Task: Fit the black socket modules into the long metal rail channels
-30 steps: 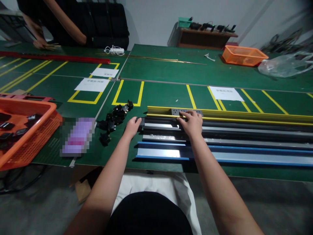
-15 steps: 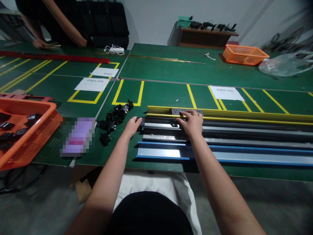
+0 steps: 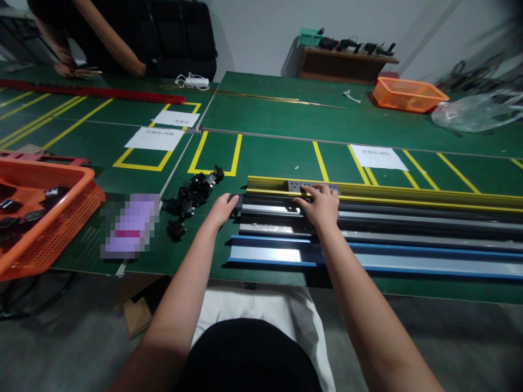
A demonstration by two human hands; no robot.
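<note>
My left hand (image 3: 223, 209) is closed, thumb on top, around a small black socket module (image 3: 235, 203) at the left end of a black-and-silver rail (image 3: 267, 209). My right hand (image 3: 324, 206) rests over the rails with thumb and fingers apart. Its fingertips reach the near lip of a yellow rail (image 3: 408, 195), over a row of grey socket modules (image 3: 293, 187) seated in it. The thumb lies by the black rail's far edge. To the left of my left hand, several loose black modules (image 3: 187, 208) lie in a pile on the green table (image 3: 261, 158).
Nearer me lie another silver rail (image 3: 261, 228) and a blue-edged rail (image 3: 269, 253). An orange basket (image 3: 81, 218) of black parts stands at left, beside a blurred purple object (image 3: 133, 226). Paper labels (image 3: 378, 157) and yellow tape mark the table. A person (image 3: 110, 38) works across it.
Both hands keep their places on the module and the rails. The whole view has shifted very slightly; no object has visibly been moved or let go.
</note>
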